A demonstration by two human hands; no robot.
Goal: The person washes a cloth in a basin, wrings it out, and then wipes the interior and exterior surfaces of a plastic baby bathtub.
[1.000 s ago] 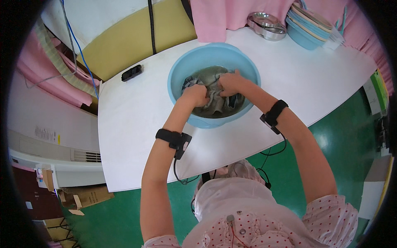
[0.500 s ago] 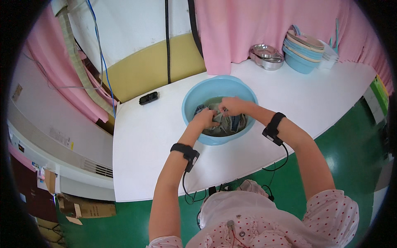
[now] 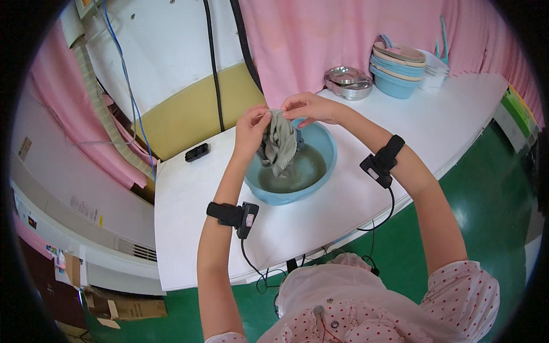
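Grey cloth point(image 3: 279, 143) is held above the blue basin point(image 3: 320, 186) of murky water, pinched at its top edge by left hand point(image 3: 251, 128) and right hand point(image 3: 306, 107), fingers closed on it. Judged wet, limp, heavier than dry, dripping; best gripped at the upper hem.

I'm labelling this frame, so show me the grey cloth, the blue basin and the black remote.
grey cloth point(image 3: 280, 143): head view, middle of the hanging fabric.
blue basin point(image 3: 286, 196): head view, near rim.
black remote point(image 3: 196, 152): head view, centre of its top.
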